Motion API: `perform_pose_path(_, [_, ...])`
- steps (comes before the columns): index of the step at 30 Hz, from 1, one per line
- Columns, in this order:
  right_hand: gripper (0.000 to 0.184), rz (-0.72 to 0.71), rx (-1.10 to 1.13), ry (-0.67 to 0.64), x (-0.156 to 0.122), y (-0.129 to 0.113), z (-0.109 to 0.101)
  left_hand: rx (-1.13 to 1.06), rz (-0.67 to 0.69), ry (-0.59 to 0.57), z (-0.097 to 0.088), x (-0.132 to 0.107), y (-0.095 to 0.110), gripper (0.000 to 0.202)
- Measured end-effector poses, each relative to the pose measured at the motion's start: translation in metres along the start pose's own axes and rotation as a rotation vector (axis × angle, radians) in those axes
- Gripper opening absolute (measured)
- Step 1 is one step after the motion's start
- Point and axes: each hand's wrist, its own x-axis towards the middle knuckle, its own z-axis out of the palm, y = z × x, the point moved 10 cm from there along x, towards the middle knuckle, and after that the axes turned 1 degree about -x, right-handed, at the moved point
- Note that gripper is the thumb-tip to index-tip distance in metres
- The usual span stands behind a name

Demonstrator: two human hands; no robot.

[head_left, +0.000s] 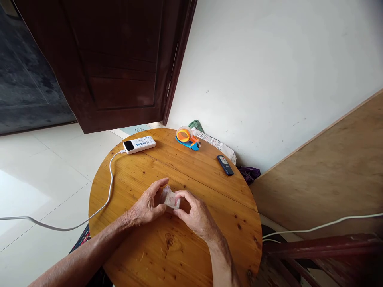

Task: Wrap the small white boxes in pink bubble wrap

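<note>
A small, flat, rectangular packet in crinkled clear plastic (171, 199) is between my two hands over the near half of the round wooden table. Pale with a reddish print on its top, it has contents that I cannot make out. My right hand (196, 215) pinches its right end between thumb and index finger. Around the left end curves my left hand (147, 203), its thumb at the near edge and its fingers by the loose plastic at the far corner. Part of the packet's left side is hidden by that hand.
On the table (134, 175) lie a white device (143, 144) with a plugged-in cable (111, 175), an orange and blue tape dispenser (188, 137) and a dark remote control (225, 165). A dark red door (119, 59) and white wall (269, 71) stand behind; a wooden panel (323, 171) is at right.
</note>
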Motion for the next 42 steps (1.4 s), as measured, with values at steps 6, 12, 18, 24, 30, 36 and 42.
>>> perform_pose_path(6, [0.046, -0.024, -0.065, -0.001, -0.001, -0.002, 0.000, -0.069, -0.005, -0.069, 0.008, 0.001, 0.004, 0.082])
perform_pose_path(12, [0.055, -0.091, -0.055, 0.044, -0.002, -0.010, -0.009, -0.091, 0.000, -0.063, 0.009, 0.000, 0.002, 0.081])
perform_pose_path(18, [0.036, -0.111, -0.091, 0.040, -0.002, -0.011, -0.004, -0.051, -0.009, -0.055, 0.008, -0.001, -0.001, 0.082])
perform_pose_path(24, [0.019, -0.170, -0.073, 0.089, -0.001, -0.015, 0.003, -0.050, 0.025, -0.071, 0.010, 0.000, 0.003, 0.079])
perform_pose_path(30, [0.014, -0.199, -0.049, 0.116, 0.000, -0.018, 0.001, 0.049, 0.058, -0.058, 0.009, -0.002, 0.004, 0.082])
perform_pose_path(36, [0.016, -0.159, -0.005, 0.228, -0.002, -0.015, -0.013, 0.053, 0.068, -0.057, 0.009, -0.002, 0.009, 0.083])
perform_pose_path(42, [0.016, -0.119, 0.056, 0.264, -0.002, -0.011, -0.017, 0.048, 0.066, -0.049, 0.006, -0.002, 0.014, 0.073])
